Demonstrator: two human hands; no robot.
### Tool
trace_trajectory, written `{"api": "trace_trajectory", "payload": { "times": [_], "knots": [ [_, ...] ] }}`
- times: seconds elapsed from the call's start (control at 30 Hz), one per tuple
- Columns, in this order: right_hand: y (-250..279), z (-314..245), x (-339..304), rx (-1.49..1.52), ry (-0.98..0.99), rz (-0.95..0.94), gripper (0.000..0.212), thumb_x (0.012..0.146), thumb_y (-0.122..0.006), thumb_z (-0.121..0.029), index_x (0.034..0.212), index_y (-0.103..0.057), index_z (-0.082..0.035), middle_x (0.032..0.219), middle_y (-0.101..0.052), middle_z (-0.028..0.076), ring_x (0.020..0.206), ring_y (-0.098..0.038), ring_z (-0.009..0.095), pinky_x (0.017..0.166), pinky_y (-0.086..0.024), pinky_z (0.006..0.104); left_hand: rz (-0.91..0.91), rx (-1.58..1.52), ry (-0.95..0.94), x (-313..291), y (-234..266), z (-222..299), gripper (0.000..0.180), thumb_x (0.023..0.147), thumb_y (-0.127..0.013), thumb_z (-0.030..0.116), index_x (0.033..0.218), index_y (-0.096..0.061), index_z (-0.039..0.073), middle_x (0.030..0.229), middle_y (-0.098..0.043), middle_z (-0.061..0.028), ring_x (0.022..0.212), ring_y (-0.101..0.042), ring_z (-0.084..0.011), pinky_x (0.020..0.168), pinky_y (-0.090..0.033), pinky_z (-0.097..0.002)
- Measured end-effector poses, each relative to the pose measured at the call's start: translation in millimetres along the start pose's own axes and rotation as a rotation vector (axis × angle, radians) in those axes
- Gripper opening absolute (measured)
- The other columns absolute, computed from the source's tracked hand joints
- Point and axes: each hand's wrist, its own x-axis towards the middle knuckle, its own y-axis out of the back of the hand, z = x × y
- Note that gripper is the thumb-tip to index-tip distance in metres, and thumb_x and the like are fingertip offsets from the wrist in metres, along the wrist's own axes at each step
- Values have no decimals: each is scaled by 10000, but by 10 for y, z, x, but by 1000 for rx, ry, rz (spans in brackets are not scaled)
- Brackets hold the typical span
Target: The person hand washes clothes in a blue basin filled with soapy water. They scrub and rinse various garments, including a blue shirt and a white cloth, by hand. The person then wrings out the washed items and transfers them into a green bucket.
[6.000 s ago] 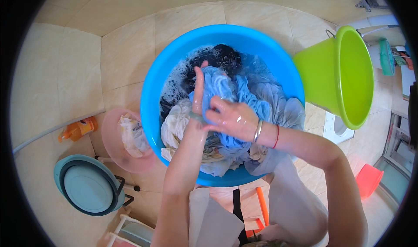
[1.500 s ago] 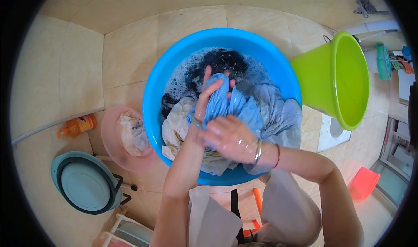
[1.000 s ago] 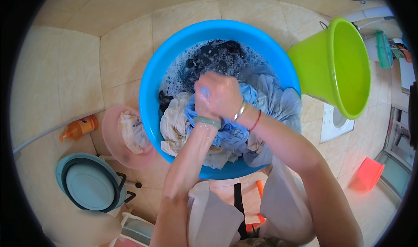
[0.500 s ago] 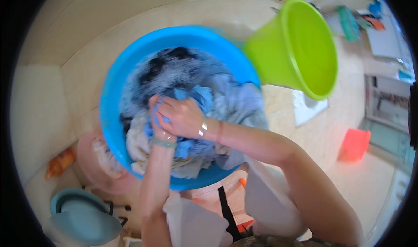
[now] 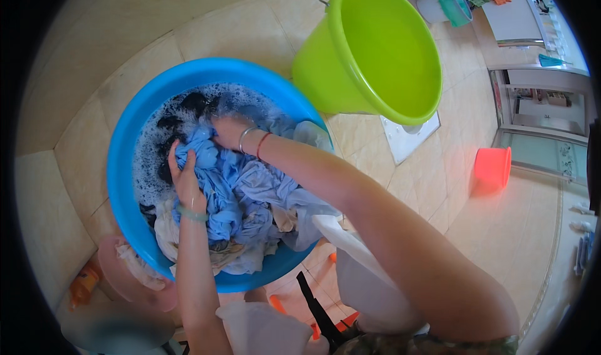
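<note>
A wide blue tub holds soapy water and a heap of wet laundry. My left hand, with a jade-green bangle at its wrist, grips one side of a light blue garment, fingers and thumb curled about a bunched part of it. At the far side of that bunch, my right hand grasps the same garment; its fingertips are hidden by cloth and suds. Grey-blue and beige clothes pile up on the near right. Dark clothes lie in the foam at the far left.
A big lime-green bucket stands tilted against the tub's far right, beside a white floor drain fixture. A red-pink bucket is farther right. A pink basin with cloth and an orange bottle sit at left.
My hands were pressed together over the blue cloth; now they are apart, the right one farther out. The view has shifted, bringing the tub lower and leftward. More of the blue garment shows.
</note>
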Motion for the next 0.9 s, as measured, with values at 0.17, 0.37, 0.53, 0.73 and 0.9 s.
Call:
{"api": "trace_trajectory", "payload": {
  "times": [0.17,0.37,0.53,0.73,0.9],
  "knots": [
    [-114,-160,303,-259,-144,-175,265,820,-576,-90,1072,-646,-47,1229,-566,221,1042,-613,369,815,-535,437,194,31,131,459,148,-231,469,875,-644,58,1322,-506,53,1236,-571,-58,1106,-535,-177,963,-422,-313],
    [199,-672,-738,149,453,396,190,751,-664,-147,903,-581,-68,920,-540,112,832,-595,303,667,-495,410,-108,-530,325,-73,-95,270,429,872,-644,147,1274,-515,74,1092,-620,-86,984,-604,-262,806,-508,-340],
    [314,-1338,-1337,111,726,398,187,681,-699,-222,789,-582,-123,859,-506,50,776,-566,221,633,-484,322,-533,-861,337,-237,-11,473,328,993,-433,468,1204,-599,280,1102,-559,-64,843,-531,-203,636,-479,-342],
    [240,-1476,-1081,118,804,593,118,680,-680,-196,710,-571,-162,786,-515,0,641,-558,149,496,-472,328,-394,-978,528,-383,-114,626,393,968,-430,538,841,-600,207,805,-589,-90,654,-530,-216,538,-456,-317],
    [290,-1220,-568,381,601,643,95,695,-638,-155,649,-588,-88,665,-589,64,589,-612,253,523,-505,368,-141,-844,257,-605,-250,500,297,973,-443,387,990,-582,125,953,-631,-79,887,-628,-233,735,-520,-338]
  ]
}}
